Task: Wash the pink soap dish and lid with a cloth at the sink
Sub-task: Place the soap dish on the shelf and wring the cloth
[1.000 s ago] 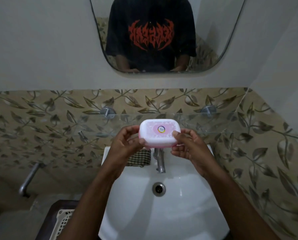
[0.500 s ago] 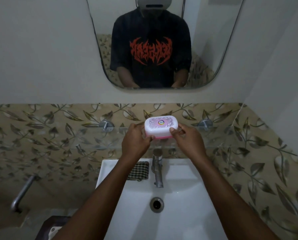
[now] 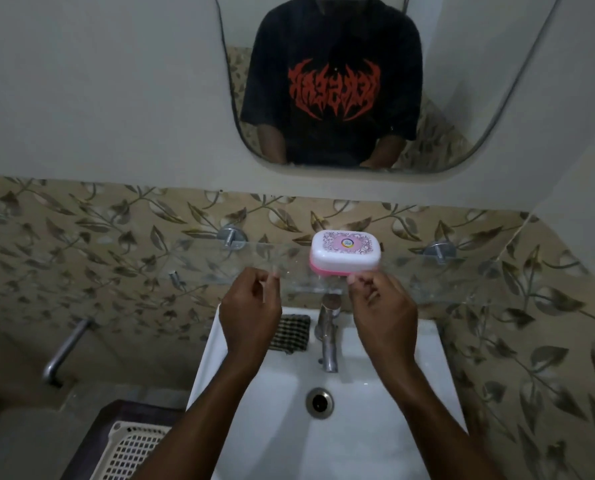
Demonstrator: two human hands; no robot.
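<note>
The pink soap dish (image 3: 344,270) with its white patterned lid (image 3: 345,251) on top rests on the glass shelf (image 3: 219,268) above the sink. My left hand (image 3: 251,313) hovers to the left below the shelf, fingers loosely curled, holding nothing. My right hand (image 3: 382,313) is just in front of the dish, fingertips close to its lower edge; whether they touch it is unclear. A checked cloth (image 3: 290,334) lies on the sink's back ledge left of the tap.
The white sink (image 3: 410,410) with its drain (image 3: 319,402) and chrome tap (image 3: 327,334) is below my hands. A mirror (image 3: 341,81) hangs above. A white plastic basket (image 3: 129,448) sits lower left, and a metal pipe (image 3: 65,351) juts from the left wall.
The closed soap dish went from between both hands up onto the glass shelf. Both hands have let go and drawn back toward me.
</note>
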